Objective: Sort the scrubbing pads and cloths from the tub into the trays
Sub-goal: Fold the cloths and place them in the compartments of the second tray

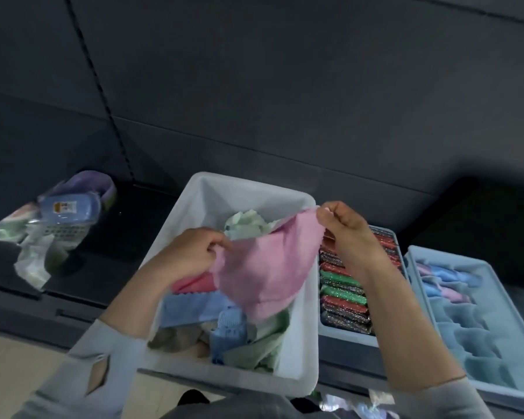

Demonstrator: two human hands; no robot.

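Pinching with thumb and curled fingers, our right hand (342, 225) holds one top corner of the soft pink cloth (266, 264) right of frame centre, while our left hand (191, 252) pinches the opposite edge at centre. Between them the cloth hangs in a slack fold over the pale grey plastic tub (303, 352), which fills the lower middle of the frame.

We judge the cloth light, limp and easy to crumple; it would best be held by its corners or hems, since a grip in the middle would bunch it.

Below it in the tub lie more cloths, blue (191, 306), pale green (254, 355) and red (194, 282), tangled so that their number is hard to tell. Right of the tub, a blue tray (342, 335) holds glittery red, green and silver scrubbing pads (342, 291) in a row, partly hidden by our right wrist. At lower right a compartmented light blue tray (454, 325) holds folded cloths (445, 279); its near end is cut off. The blurred heap at upper left (64, 213) cannot be made out.
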